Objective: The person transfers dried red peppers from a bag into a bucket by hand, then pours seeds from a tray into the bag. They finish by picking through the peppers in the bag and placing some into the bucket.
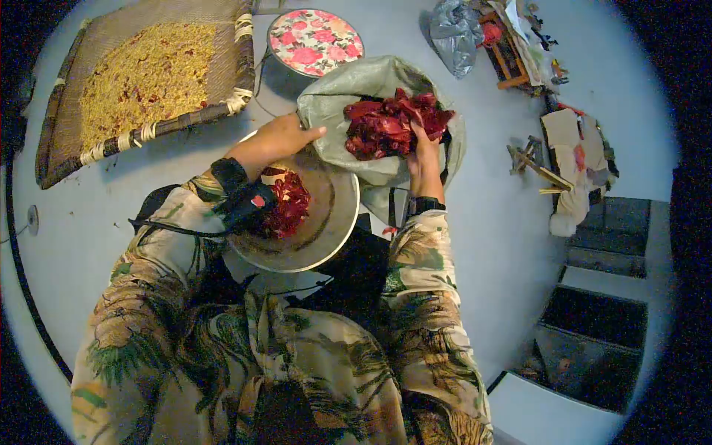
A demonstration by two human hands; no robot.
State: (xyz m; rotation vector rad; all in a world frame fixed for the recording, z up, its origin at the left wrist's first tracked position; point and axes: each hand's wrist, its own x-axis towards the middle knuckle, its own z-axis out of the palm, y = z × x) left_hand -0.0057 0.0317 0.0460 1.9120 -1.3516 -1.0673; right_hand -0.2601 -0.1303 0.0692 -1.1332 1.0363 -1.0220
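Dried red pieces, perhaps chillies, (374,132) fill the mouth of a pale green woven sack (330,93). My right hand (424,152) is at the sack's mouth, its fingers closed on some of the red pieces. At the sack's left rim is my left hand (276,142), thumb pointing right and fingers curled around the sack's edge, partly hidden. Below the sack and partly under my left forearm stands a large metal bowl (343,215), with more red pieces (289,208) inside it.
A woven tray (63,111) with yellow bits and some red pieces lies at the upper left. Behind the sack stands a round stool with a floral top (315,41). A grey plastic bag (454,37), wooden frames and cloths (567,137) lie to the right, near dark steps (597,311).
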